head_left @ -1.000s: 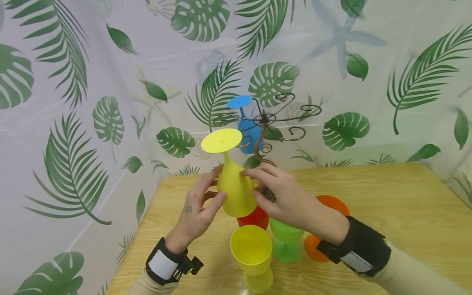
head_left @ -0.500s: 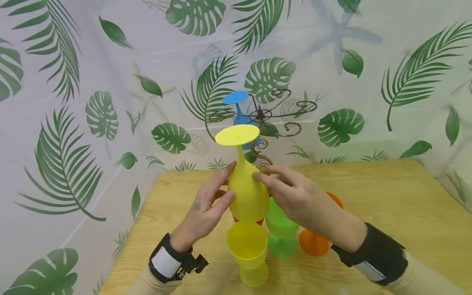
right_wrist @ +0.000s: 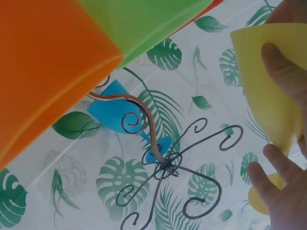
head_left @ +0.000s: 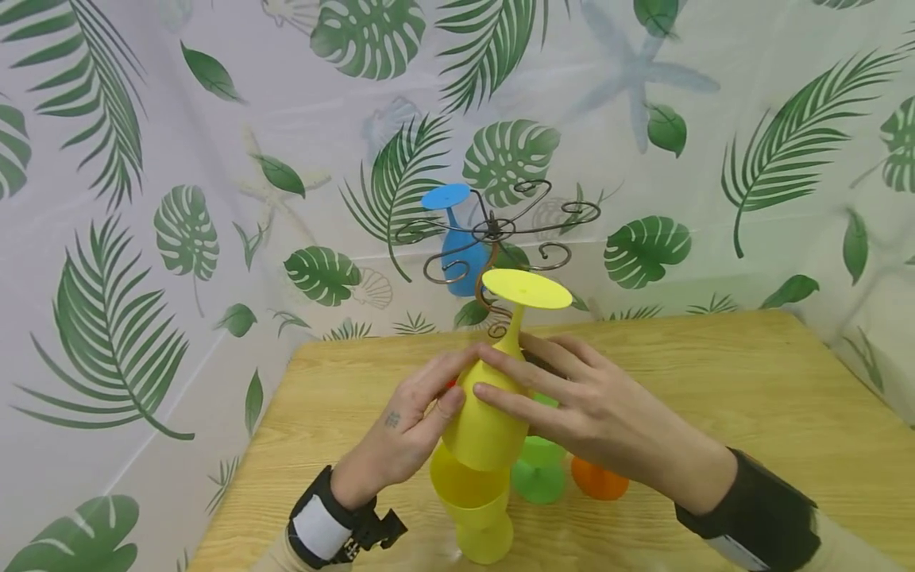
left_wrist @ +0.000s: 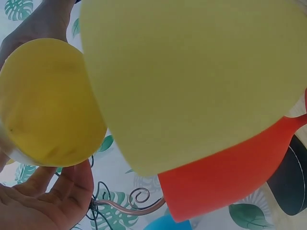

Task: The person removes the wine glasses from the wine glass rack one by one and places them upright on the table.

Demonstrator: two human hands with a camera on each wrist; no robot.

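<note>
The fingers (head_left: 500, 395) of the right hand (head_left: 593, 413) curl round the bowl of an upside-down yellow glass (head_left: 489, 413), and the left hand (head_left: 411, 429) grips the same bowl from the other side. The glass is held up in the air over the desk (head_left: 750, 381), tilted a bit, with its round foot at the top. Right under it stands another yellow glass (head_left: 475, 512), open side up, and the two look like they touch. Just beside them are a green glass (head_left: 539, 477) and an orange glass (head_left: 599, 481), partly hidden by the right hand. A red glass (left_wrist: 230, 182) is close behind the yellow ones. Farther back stands a curly metal rack (head_left: 500, 234), and a blue glass (head_left: 453, 246) hangs on it upside down. The right side of the desk is bare wood out to its edge. A leaf-print curtain (head_left: 143, 238) closes in the back and left.
</note>
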